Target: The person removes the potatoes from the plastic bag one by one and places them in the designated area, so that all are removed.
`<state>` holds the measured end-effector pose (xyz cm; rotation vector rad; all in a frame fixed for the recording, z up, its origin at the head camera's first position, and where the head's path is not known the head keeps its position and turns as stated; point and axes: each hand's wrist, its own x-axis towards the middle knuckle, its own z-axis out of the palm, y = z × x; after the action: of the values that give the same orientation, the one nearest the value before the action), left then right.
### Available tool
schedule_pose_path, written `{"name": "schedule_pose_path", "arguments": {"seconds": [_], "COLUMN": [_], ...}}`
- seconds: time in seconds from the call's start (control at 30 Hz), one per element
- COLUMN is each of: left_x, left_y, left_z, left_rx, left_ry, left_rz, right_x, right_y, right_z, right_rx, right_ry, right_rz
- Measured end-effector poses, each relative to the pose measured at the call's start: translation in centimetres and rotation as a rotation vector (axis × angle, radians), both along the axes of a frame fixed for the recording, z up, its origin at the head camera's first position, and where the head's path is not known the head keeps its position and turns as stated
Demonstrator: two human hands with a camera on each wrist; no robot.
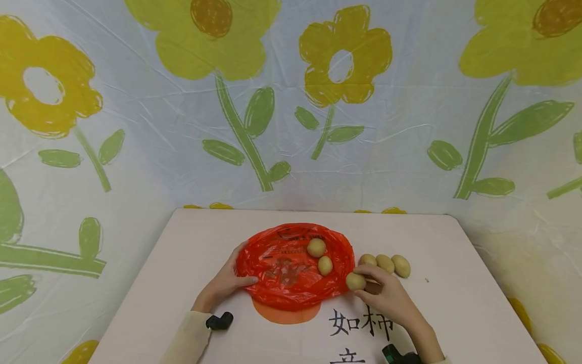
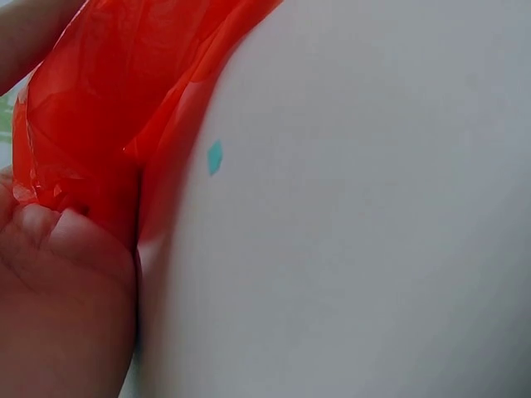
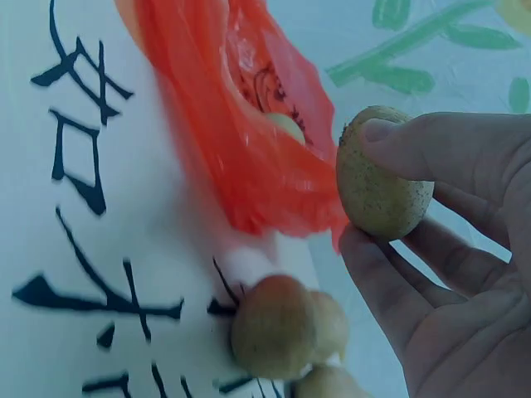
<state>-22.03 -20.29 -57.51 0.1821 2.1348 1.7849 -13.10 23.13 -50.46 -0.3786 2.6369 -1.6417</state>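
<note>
A red plastic bag (image 1: 291, 299) lies spread wide on the table, its mouth facing up. Two potatoes, one farther back (image 1: 316, 247) and one nearer (image 1: 325, 266), rest inside on its right side. My left hand (image 1: 229, 279) holds the bag's left edge, thumb over the rim; the left wrist view shows the red film (image 2: 91, 108) against the palm. Between thumb and fingertips my right hand (image 1: 386, 294) pinches a speckled potato (image 3: 383, 178) at the bag's right rim. Just beyond that hand, several loose potatoes (image 1: 401, 266) sit on the table.
The pale table (image 1: 191, 237) carries an orange printed shape (image 1: 286, 314) partly under the bag and black characters (image 1: 344, 322) near its front. A flowered cloth (image 1: 291, 167) hangs behind and at both sides. A small crumb (image 1: 426, 279) lies right of the loose potatoes.
</note>
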Motion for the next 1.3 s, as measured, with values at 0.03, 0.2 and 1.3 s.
{"name": "schedule_pose_path", "arguments": {"seconds": [0.03,0.2,1.3], "left_x": [0.0,0.2,0.0], "left_y": [0.0,-0.1,0.2], "left_z": [0.0,0.3,-0.1], "left_rx": [-0.005,-0.009,0.005], "left_ry": [-0.001,-0.003,0.003], "left_rz": [0.003,0.009,0.018], "right_x": [0.2,0.9,1.6], "right_y": [0.3,1.7,6.0], "right_z": [0.0,0.3,-3.6], "right_rx": [0.012,0.097,0.108], "right_ry": [0.006,0.058,0.122], "right_rz": [-0.025,-0.162,-0.361]}}
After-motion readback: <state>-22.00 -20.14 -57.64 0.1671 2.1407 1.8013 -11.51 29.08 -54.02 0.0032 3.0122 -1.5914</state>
